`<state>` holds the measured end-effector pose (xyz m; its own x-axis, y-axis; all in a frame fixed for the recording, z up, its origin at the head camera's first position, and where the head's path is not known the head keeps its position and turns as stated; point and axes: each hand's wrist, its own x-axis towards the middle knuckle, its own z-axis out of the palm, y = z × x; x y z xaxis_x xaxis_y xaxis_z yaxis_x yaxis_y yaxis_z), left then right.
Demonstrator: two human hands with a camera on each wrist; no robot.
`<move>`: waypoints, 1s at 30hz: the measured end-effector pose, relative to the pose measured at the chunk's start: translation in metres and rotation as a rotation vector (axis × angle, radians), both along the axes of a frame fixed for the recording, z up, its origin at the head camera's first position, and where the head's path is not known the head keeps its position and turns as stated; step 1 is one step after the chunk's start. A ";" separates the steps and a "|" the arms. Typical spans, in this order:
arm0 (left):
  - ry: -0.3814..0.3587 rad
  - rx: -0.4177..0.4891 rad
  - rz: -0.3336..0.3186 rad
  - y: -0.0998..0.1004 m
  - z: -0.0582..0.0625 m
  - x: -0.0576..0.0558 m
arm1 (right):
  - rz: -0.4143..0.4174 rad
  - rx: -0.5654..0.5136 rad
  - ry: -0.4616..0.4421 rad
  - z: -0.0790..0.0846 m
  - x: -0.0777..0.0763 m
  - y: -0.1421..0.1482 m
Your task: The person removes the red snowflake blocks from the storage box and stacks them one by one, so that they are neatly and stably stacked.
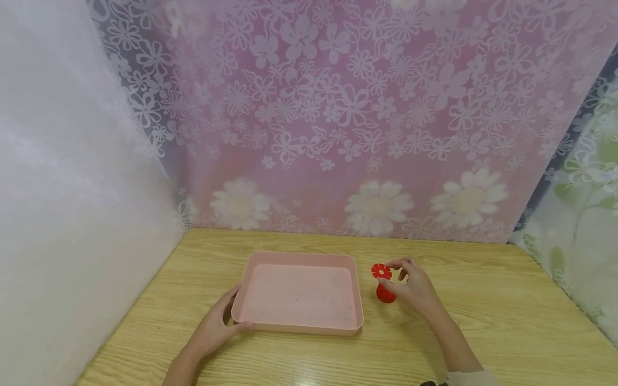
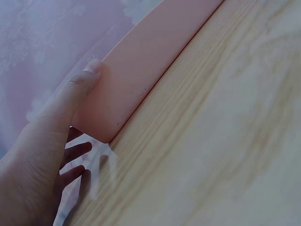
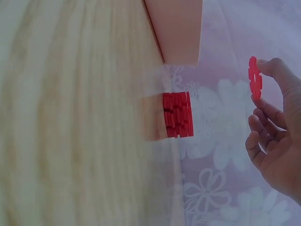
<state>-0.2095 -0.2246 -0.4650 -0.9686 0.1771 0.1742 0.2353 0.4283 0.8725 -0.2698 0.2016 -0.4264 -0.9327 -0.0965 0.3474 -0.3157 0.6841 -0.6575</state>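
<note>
A pink rectangular tray (image 1: 296,292) lies flat on the wooden table, nothing on its floor. My left hand (image 1: 215,325) grips its near left corner; the thumb (image 2: 92,70) presses on the front wall while the fingers lie along the left side. To the right of the tray, my right hand (image 1: 416,288) pinches a red flower-shaped notched disc (image 1: 375,272) by its edge, between thumb and index finger. The other fingers are loosely bent. Below the lifted disc, a neat stack of red discs (image 3: 178,115) stands on the table, partly overlapped by the thumb in the head view.
The light wooden table (image 1: 309,362) reaches back to a pink floral curtain (image 1: 309,134). A white sheet (image 1: 82,187) hangs along the left side. Another flowered cloth (image 1: 586,214) hangs at the right.
</note>
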 end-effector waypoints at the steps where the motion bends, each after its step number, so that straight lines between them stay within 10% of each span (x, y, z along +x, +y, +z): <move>1: -0.003 0.000 0.001 0.000 0.000 0.000 | -0.001 0.000 -0.006 -0.001 0.000 0.002; 30: -0.033 0.029 -0.007 -0.005 -0.015 -0.007 | 0.030 -0.068 0.004 -0.049 -0.007 0.029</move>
